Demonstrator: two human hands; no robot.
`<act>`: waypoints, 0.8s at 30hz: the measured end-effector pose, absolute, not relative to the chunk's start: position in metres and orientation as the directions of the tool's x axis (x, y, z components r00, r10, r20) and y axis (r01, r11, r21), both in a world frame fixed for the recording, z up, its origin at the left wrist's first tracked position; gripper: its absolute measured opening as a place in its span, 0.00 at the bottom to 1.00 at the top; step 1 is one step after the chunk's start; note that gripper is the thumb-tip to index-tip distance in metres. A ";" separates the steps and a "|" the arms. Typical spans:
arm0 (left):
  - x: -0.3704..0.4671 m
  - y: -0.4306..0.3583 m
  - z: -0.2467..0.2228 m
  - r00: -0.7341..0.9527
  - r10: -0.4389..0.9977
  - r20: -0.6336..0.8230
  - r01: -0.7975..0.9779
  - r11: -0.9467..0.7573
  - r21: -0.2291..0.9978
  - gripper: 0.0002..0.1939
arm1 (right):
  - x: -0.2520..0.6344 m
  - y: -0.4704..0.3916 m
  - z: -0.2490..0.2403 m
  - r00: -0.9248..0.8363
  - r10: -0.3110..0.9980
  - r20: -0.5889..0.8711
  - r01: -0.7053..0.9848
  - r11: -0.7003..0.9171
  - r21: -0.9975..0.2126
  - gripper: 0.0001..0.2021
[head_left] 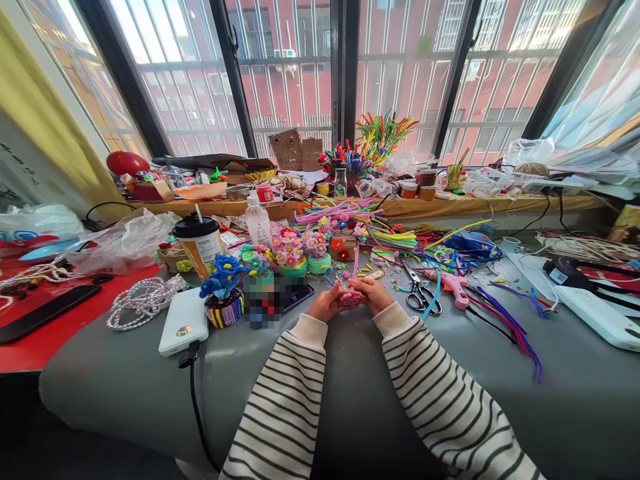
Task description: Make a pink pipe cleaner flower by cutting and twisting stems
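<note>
Between my two hands is a small pink pipe-cleaner flower (pixel 351 299), with a pink pipe-cleaner piece (pixel 355 263) sticking up from about the same spot. My left hand (pixel 325 303) closes on its left side, fingers curled. My right hand (pixel 375 295) pinches it from the right, thumb and fingers together. Just right of my right hand lie black-handled scissors (pixel 417 297) and a pink glue gun (pixel 456 290). To the left of my left hand rests a dark phone (pixel 298 297). Pots of pipe-cleaner flowers (pixel 289 253) stand beyond my hands.
A blue flower pot (pixel 225 310), white power bank (pixel 184 323) with cable, bead strings (pixel 143 303) and lidded cup (pixel 199 247) stand left. Pipe cleaners (pixel 345 213) are heaped behind; loose purple ones (pixel 510 320) lie right. Jars (pixel 427 183) line the windowsill (pixel 210 208).
</note>
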State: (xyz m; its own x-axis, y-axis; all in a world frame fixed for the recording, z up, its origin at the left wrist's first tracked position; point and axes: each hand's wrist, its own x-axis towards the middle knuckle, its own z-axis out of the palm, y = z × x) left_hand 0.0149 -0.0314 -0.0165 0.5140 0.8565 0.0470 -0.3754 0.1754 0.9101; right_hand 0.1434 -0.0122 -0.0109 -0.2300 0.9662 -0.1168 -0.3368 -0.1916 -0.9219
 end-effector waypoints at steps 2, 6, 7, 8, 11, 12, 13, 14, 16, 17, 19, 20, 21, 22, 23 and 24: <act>0.015 -0.032 -0.017 0.515 0.856 0.040 -0.365 0.177 0.914 0.26 | 0.143 -0.011 -0.012 -0.234 0.963 -0.131 -0.326 -0.205 -0.923 0.11; 0.017 -0.033 -0.019 0.493 0.869 0.040 -0.363 0.164 0.917 0.19 | 0.143 -0.009 -0.015 -0.188 0.974 -0.129 -0.322 -0.185 -0.929 0.12; 0.018 -0.032 -0.019 0.478 0.877 0.049 -0.371 0.151 0.916 0.18 | 0.142 -0.008 -0.015 -0.163 0.980 -0.116 -0.319 -0.164 -0.934 0.12; 0.018 -0.032 -0.020 0.458 0.887 0.059 -0.379 0.135 0.915 0.17 | 0.143 -0.008 -0.015 -0.138 0.986 -0.098 -0.310 -0.137 -0.941 0.12; 0.019 -0.030 -0.022 0.365 0.926 0.095 -0.414 0.070 0.908 0.20 | 0.144 -0.006 -0.016 -0.060 0.998 0.007 -0.233 -0.007 -0.973 0.13; 0.018 -0.028 -0.022 0.324 0.940 0.108 -0.428 0.044 0.903 0.20 | 0.145 -0.006 -0.016 -0.031 0.998 0.055 -0.184 0.048 -0.982 0.13; 0.017 -0.027 -0.022 0.283 0.951 0.122 -0.442 0.016 0.897 0.19 | 0.146 -0.006 -0.015 -0.004 0.994 0.111 -0.124 0.109 -0.986 0.14; 0.016 -0.025 -0.022 0.242 0.961 0.133 -0.453 -0.010 0.891 0.19 | 0.147 -0.006 -0.015 0.019 0.984 0.175 -0.056 0.175 -0.983 0.14; 0.015 -0.023 -0.023 0.177 0.973 0.146 -0.458 -0.050 0.888 0.17 | 0.148 -0.008 -0.014 0.031 0.948 0.317 0.084 0.314 -0.946 0.15; 0.014 -0.022 -0.023 0.154 0.977 0.146 -0.450 -0.062 0.891 0.17 | 0.149 -0.009 -0.014 0.014 0.922 0.387 0.144 0.381 -0.913 0.14; 0.014 -0.022 -0.025 0.127 0.981 0.148 -0.424 -0.082 0.902 0.16 | 0.148 -0.012 -0.013 -0.048 0.869 0.493 0.236 0.489 -0.839 0.13; 0.014 -0.021 -0.025 0.117 0.981 0.153 -0.409 -0.093 0.908 0.16 | 0.148 -0.014 -0.013 -0.085 0.847 0.524 0.272 0.526 -0.806 0.13; 0.014 -0.021 -0.026 0.108 0.981 0.161 -0.394 -0.106 0.913 0.16 | 0.147 -0.015 -0.013 -0.118 0.830 0.545 0.304 0.552 -0.776 0.13; 0.015 -0.021 -0.027 0.100 0.980 0.170 -0.378 -0.121 0.918 0.17 | 0.147 -0.015 -0.014 -0.145 0.817 0.558 0.334 0.571 -0.750 0.12; 0.015 -0.021 -0.028 0.093 0.979 0.179 -0.361 -0.134 0.923 0.17 | 0.146 -0.016 -0.014 -0.165 0.806 0.569 0.360 0.586 -0.726 0.11; 0.015 -0.020 -0.029 0.086 0.979 0.187 -0.344 -0.147 0.927 0.17 | 0.146 -0.015 -0.014 -0.179 0.796 0.578 0.384 0.598 -0.704 0.11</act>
State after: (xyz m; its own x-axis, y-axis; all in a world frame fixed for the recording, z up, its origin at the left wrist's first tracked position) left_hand 0.0154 -0.0203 -0.0292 0.0863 0.9786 0.1870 -0.3444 -0.1469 0.9273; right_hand 0.1457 -0.0155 -0.0139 -0.1789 0.7959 0.5784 0.3838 0.5978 -0.7038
